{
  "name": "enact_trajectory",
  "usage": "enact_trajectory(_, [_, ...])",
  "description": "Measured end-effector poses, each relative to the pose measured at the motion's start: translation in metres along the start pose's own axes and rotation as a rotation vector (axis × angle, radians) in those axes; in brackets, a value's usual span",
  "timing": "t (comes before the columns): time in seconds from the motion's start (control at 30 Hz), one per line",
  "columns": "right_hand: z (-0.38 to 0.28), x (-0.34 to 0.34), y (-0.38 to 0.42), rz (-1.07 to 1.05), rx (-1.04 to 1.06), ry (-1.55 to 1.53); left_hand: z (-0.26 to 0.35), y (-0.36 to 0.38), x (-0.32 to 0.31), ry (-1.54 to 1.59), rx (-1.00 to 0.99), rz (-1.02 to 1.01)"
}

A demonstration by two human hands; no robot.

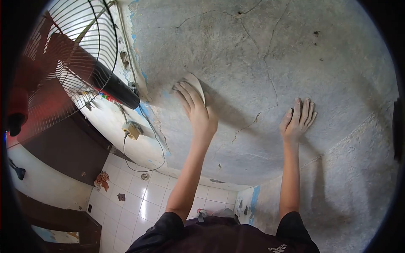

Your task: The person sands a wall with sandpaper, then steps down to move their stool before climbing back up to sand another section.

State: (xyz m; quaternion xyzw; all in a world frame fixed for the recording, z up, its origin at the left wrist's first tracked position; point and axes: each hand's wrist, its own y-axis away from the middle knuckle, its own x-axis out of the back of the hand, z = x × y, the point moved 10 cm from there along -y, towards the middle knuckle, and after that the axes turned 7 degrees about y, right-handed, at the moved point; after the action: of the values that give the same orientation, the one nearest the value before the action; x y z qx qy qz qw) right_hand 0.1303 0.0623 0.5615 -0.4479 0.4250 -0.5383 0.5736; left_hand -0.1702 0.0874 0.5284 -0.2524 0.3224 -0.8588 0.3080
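The person's left hand holds a thin pale sheet beneath its fingers, pressing it against the grey wall. The sheet lies left of the wall's middle, its bare side showing just beyond the forefinger. Its visible long edge bows gently, running steeply from upper left to lower right, with a narrow rounded end pointing up the view. The part under the fingers is hidden, so its full outline cannot be told.

The right hand rests on the wall well to the right, fingers slightly fanned and pointing upward, with nothing seen in its grasp. A jagged crack runs down the wall between the hands. A caged fan stands at upper left, above a socket box.
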Motion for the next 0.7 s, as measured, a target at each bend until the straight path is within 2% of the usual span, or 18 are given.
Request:
enact_trajectory(0.07, [0.003, -0.009, 0.005, -0.071, -0.034, 0.017, 0.004, -0.002, 0.004, 0.085, 0.004, 0.060])
enact_trajectory(0.13, [-0.006, -0.011, 0.003, -0.094, -0.079, 0.045, 0.012, 0.024, -0.025, -0.042, -0.134, -0.084])
enact_trajectory(0.2, [-0.021, -0.011, 0.002, -0.132, -0.123, 0.070, 0.012, 0.051, -0.046, -0.106, -0.158, -0.157])
enact_trajectory(0.27, [-0.049, -0.024, -0.003, -0.237, 0.005, 0.037, 0.018, 0.068, -0.062, -0.051, -0.164, -0.280])
enact_trajectory(0.3, [-0.056, -0.026, -0.006, -0.236, 0.003, 0.043, 0.022, 0.066, -0.056, -0.061, -0.181, -0.228])
enact_trajectory(0.4, [-0.071, -0.028, -0.012, -0.183, 0.060, -0.006, 0.015, 0.044, -0.049, -0.189, -0.178, -0.237])
enact_trajectory(0.53, [-0.074, -0.028, -0.005, -0.182, 0.073, -0.020, 0.030, 0.000, -0.014, 0.057, -0.079, -0.034])
enact_trajectory(0.6, [-0.073, -0.027, -0.003, -0.168, 0.056, -0.042, 0.022, 0.031, -0.046, -0.120, -0.208, -0.108])
enact_trajectory(0.67, [-0.071, -0.025, -0.004, -0.129, 0.046, -0.051, 0.007, 0.078, -0.073, -0.090, -0.192, -0.233])
enact_trajectory(0.7, [-0.071, -0.024, -0.005, -0.122, 0.051, -0.051, 0.008, 0.076, -0.066, -0.095, -0.189, -0.219])
